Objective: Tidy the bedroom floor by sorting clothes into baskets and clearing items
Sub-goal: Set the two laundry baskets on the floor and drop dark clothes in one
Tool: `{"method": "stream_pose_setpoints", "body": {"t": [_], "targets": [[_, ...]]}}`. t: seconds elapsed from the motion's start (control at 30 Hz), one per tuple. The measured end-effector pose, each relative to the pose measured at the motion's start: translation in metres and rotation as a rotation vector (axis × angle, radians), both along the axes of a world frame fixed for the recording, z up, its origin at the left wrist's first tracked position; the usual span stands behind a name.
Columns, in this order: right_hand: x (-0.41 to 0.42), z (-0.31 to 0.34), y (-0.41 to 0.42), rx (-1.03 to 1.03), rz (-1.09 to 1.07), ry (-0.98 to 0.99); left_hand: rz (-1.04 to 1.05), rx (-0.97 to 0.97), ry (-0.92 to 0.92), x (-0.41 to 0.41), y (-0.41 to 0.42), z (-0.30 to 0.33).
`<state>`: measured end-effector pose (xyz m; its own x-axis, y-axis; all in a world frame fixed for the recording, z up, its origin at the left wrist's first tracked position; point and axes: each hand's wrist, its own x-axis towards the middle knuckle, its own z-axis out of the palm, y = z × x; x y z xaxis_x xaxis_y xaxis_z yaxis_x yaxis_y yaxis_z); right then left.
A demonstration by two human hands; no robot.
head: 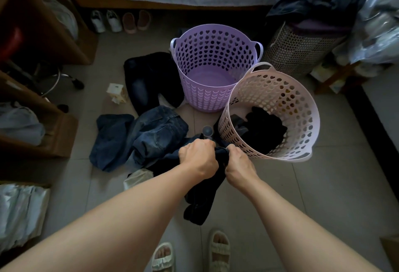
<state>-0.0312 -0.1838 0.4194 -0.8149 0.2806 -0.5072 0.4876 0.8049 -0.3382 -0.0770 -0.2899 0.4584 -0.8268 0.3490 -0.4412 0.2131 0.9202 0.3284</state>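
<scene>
My left hand (197, 157) and my right hand (239, 166) both grip the top of a dark garment (205, 196) that hangs down between my arms above the floor. Just right of my hands stands a pale pink basket (302, 103), tilted, with black clothes (265, 129) inside. Behind it stands a purple basket (216, 41) with nothing visible in it. Blue jeans (159, 133) lie crumpled on the floor left of my hands. A blue cloth (110, 138) lies beside them, and dark jeans (149, 79) lie farther back.
A small clear cup (207, 131) stands by the pink basket. A white carton (115, 93) and crumpled paper (136, 178) lie on the tiles. Shoes (121, 20) line the bed edge. A woven hamper (300, 45) piled with clothes stands right; wooden shelves (43, 34) stand left.
</scene>
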Motion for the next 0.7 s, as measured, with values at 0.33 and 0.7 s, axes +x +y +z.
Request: {"method": "stream_pose_setpoints", "body": {"t": [0.33, 0.7], "targets": [[-0.038, -0.052, 0.103, 0.015, -0.004, -0.086, 0.121, -0.061, -0.026, -0.037, 0.087, -0.058], [-0.079, -0.163, 0.153, 0.051, 0.103, -0.202, 0.262, -0.013, -0.139, -0.081, 0.144, -0.162]]}}
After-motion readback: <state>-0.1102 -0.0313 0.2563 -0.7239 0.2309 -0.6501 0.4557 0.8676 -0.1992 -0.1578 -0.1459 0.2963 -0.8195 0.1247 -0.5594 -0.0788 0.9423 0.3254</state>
